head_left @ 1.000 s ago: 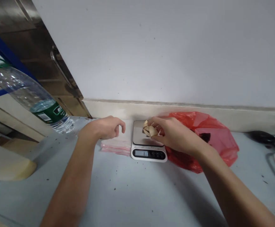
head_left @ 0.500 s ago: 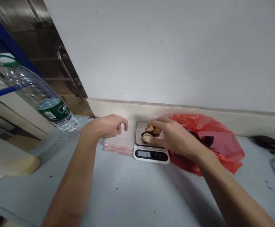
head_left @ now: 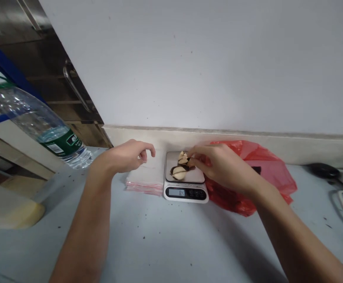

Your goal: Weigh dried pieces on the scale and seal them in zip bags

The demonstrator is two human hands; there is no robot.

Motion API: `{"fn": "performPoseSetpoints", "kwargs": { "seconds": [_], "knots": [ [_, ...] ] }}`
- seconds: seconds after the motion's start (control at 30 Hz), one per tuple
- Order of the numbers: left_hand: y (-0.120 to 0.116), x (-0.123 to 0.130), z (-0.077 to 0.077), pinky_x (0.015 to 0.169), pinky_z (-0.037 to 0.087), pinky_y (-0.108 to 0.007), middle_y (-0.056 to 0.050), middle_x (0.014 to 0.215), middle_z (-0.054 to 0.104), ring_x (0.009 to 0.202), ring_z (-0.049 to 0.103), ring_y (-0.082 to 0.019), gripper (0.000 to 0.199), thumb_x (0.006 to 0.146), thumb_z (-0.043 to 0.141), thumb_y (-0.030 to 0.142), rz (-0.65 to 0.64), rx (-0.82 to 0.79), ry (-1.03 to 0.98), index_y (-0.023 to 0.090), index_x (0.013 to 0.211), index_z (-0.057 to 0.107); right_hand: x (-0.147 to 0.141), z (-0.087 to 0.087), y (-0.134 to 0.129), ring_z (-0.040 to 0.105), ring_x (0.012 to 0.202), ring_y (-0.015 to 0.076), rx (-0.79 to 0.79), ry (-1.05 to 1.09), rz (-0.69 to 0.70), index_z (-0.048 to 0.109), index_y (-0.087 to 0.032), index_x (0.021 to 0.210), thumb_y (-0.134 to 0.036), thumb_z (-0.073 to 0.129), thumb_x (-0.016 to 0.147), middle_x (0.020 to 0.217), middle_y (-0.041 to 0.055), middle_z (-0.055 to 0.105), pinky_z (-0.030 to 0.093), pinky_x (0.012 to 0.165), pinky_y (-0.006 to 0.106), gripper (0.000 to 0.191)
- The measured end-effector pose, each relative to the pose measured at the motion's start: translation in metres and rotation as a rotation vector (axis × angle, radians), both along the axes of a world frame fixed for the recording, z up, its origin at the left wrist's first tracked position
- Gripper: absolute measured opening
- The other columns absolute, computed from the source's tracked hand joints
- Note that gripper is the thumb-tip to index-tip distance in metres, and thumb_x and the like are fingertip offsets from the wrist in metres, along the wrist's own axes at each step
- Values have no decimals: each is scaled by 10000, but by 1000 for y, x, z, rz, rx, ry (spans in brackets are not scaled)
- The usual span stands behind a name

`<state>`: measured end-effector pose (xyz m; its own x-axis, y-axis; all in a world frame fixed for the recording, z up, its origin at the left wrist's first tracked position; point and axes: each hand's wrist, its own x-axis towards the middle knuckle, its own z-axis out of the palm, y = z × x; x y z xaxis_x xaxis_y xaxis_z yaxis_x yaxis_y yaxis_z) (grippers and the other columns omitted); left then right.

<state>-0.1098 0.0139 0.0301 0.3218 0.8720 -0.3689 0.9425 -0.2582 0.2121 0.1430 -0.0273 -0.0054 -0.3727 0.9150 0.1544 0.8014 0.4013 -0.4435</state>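
Grip: right hand (head_left: 222,167) pinches dark piece over scale (head_left: 185,184); left hand (head_left: 128,155) loosely curled, empty, above bag stack (head_left: 144,181) left of scale. Several slices (head_left: 179,169) already on scale, display 84; red bag (head_left: 256,175) right of scale not emptied.

I see my two arms coming in from the lower edge, both bare from the forearm to the fingertips, with no sleeve reaching into view. My left hand (head_left: 128,156) wears no glove, ring, watch or band that I can make out. My right hand (head_left: 222,167) is just as plain: bare fingers, bare wrist, short nails as far as I can tell at this size.
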Motion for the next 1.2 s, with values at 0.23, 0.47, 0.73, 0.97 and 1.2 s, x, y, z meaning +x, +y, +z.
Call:
{"fn": "performPoseSetpoints", "kwargs": {
  "seconds": [0.23,0.47,0.73,0.97,1.2],
  "knots": [
    [-3,2,4,800,536,-312,-62,1055,729,976,692,-234,327,858,521,221,-45,312,-262,225,1148,672,-13,-3,-6,699,737,207,123,98,-23,639,-249,1358,-250,481,1005,891,49,780,463,658,290,387],
    [-15,17,6,770,538,-279,0,900,711,802,652,-156,95,849,542,205,-241,633,-480,207,890,627,-30,-6,-11,661,712,190,-36,115,122,715,-234,1158,-408,440,1049,880,37,760,447,648,288,343],
    [-33,21,18,1092,459,-399,-34,1421,628,1290,581,-297,653,795,785,568,-292,421,-447,317,1373,615,-21,-5,-4,669,661,204,62,482,-118,697,-221,739,-295,638,851,723,36,750,514,685,337,147],
    [-24,22,7,1271,233,-505,-64,1759,173,1610,118,-387,1274,678,894,547,-373,162,-363,351,1677,128,-22,-1,-7,722,788,204,-119,800,97,687,-203,829,-416,702,869,895,63,773,568,734,343,218],
    [-17,9,9,1245,300,-444,-81,1745,231,1566,287,-373,1148,723,765,564,-144,118,-234,284,1676,189,-14,-15,4,722,833,238,44,455,-168,539,-250,984,-303,603,940,907,56,766,506,714,329,94]
  ]
}}
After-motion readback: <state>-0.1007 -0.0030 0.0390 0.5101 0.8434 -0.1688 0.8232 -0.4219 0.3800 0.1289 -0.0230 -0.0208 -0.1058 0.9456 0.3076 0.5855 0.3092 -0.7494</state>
